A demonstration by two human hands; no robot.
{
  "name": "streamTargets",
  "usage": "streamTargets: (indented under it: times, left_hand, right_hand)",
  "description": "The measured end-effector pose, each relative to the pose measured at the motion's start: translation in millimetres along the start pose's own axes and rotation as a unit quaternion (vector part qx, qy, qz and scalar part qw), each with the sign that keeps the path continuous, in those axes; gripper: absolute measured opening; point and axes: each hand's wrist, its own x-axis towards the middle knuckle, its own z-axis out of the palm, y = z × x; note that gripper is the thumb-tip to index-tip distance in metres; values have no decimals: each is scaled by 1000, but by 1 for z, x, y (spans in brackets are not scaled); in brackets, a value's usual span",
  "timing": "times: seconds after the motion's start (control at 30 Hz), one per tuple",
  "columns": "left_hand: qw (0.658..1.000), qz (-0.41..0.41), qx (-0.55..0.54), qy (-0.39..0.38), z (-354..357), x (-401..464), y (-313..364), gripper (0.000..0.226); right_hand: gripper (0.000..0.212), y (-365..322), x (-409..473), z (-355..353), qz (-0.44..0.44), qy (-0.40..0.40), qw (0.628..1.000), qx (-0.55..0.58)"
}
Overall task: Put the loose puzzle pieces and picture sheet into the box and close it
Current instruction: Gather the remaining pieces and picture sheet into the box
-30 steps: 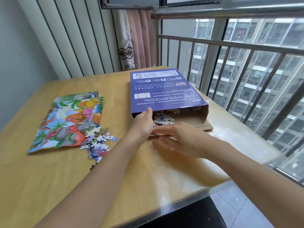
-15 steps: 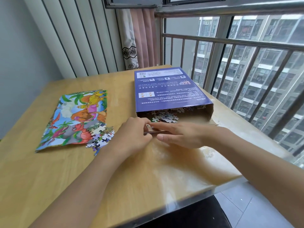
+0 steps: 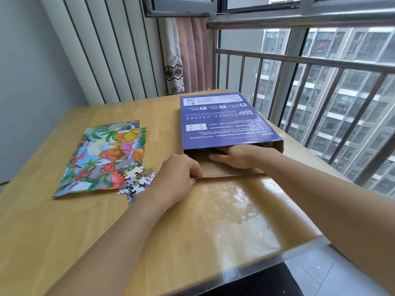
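Purple box (image 3: 228, 122) lies flat on the wooden bench (image 3: 149, 242), far right side by the window railing (image 3: 320, 63), printed face up, near end open. Its brown flap (image 3: 222, 170) is folded out flat onto the bench toward the person. Right hand (image 3: 239, 155) is palm down on the flap with fingers (image 3: 224, 151) straight and reaching into the box mouth; fingertips hidden under the purple top panel, so cannot tell if they touch anything inside. Nothing visibly held. Left hand (image 3: 179, 178) sits at the flap's near left corner, fingers curled, pinching the flap edge between thumb and fingertips. Box contents not visible from this angle: the right hand blocks the opening. Picture sheet (image 3: 104, 157), a colourful dinosaur print, lies flat on the bench left of the box, well apart from it, not in the box. Loose puzzle pieces (image 3: 136, 180) sit in a small pile at the sheet's near right corner, partly overlapping the sheet, partly on bare bench, just beside the left wrist. Pink curtain (image 3: 192, 56) hangs behind the bench's far edge; white vertical slatted panel (image 3: 106, 50) to its left. Bench surface near the right arm shows glare.
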Motion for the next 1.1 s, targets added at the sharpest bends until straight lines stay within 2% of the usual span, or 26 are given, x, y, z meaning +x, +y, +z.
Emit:
streamTargets:
  times: [0.1,0.2,0.43,0.6,0.77,1.0,1.07,1.1]
  left_hand:
    - [1000,-5,-2,0,2,3,-1,29]
    - [1000,-4,-16,13,2,5,-4,27]
    - [1000,7,-13,18,1,5,-3,28]
    - [1000,8,-7,2,-2,5,0,27]
    - [1000,10,-16,-2,-2,4,-1,28]
    - [1000,9,-22,5,-3,2,-3,25]
    - [1000,12,-17,9,-2,2,-2,25]
    - [1000,11,-18,12,-2,3,-2,25]
  right_hand:
    - [57,-2,6,2,20,4,1000,11]
    - [59,-15,-9,4,-20,26,999,-25]
    - [83,-7,-51,7,4,26,996,-81]
    - [61,11,-20,1,-23,24,999,-19]
    - [59,12,5,2,29,15,999,-2]
    - [61,-9,-38,6,-11,40,997,-59]
    - [53,-24,-56,8,-56,62,996,-35]
    - [50,-31,-62,10,-90,48,995,-12]
